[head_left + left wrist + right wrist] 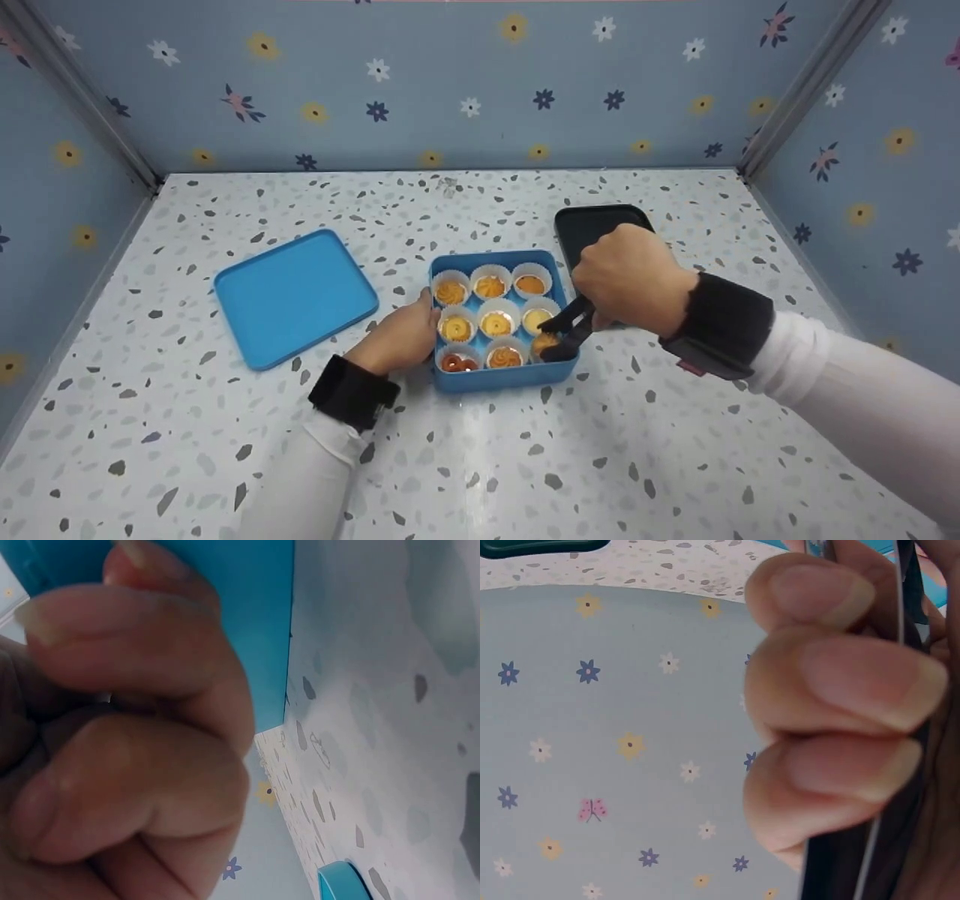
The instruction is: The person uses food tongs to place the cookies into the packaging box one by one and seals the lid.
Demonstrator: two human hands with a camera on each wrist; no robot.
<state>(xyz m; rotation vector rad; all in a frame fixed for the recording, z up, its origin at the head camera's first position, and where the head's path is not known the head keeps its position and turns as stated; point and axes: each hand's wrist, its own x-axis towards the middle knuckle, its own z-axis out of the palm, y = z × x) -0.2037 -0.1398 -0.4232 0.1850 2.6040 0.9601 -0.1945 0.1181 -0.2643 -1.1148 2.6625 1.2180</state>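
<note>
A blue box (495, 381) stands on the speckled table, holding several white paper cups with cookies in them. My left hand (405, 336) holds the box at its left wall; in the left wrist view the curled fingers (150, 772) lie close against the blue side. With my right hand (626, 277) I grip black tongs (576, 334), tips down in the box's near right corner. Between those tips is a round golden cookie (545, 343), at the near right cup; whether it touches the cup's bottom is hidden. The right wrist view shows fingers wrapped round the tongs' handle (840, 862).
A blue lid (296, 300) lies flat to the left of the box. Behind my right hand is a black tray (592, 219), partly covered by it. Flowered panels (450, 82) wall the table at the back and both sides.
</note>
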